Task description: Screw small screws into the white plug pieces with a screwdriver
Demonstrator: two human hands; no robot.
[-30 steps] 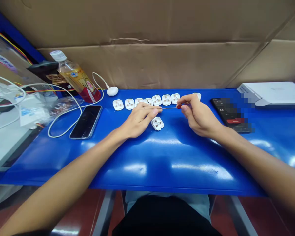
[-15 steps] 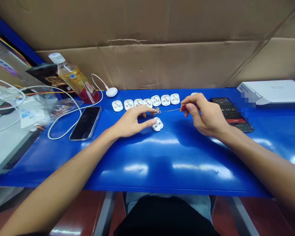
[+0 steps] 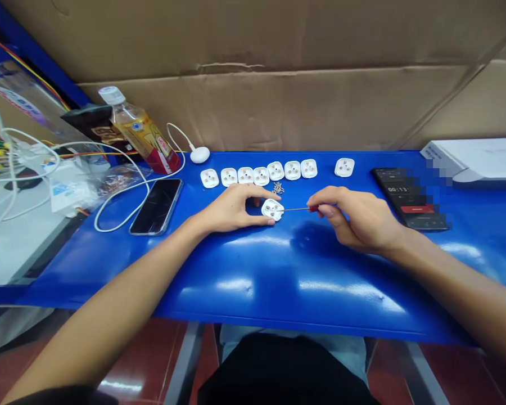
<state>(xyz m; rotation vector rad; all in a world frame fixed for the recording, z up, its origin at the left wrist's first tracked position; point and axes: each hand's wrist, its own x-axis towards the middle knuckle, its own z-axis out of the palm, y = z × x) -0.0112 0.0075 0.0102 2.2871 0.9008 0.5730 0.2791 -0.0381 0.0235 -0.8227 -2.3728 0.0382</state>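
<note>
Near the middle of the frame a white plug base lies on the blue table, its metal contacts facing up. The left hand rests just left of it, thumb and forefinger closed on its edges so the part is pinned to the table. The right hand sits just right of centre, fingers pinched around the red handle of a small screwdriver; the thin shaft runs level toward the left and its tip meets the plug base. Just above the held part lies a small heap of screws. Behind that, a row of seven more plug bases runs across the table, with one further base set apart to the right. At centre left a dark phone lies flat beside a looped white cable, and a tilted drink bottle stands in the upper left. At right a second phone shows a lit screen, and a white box sits at the right edge. Cardboard fills the top of the frame.
</note>
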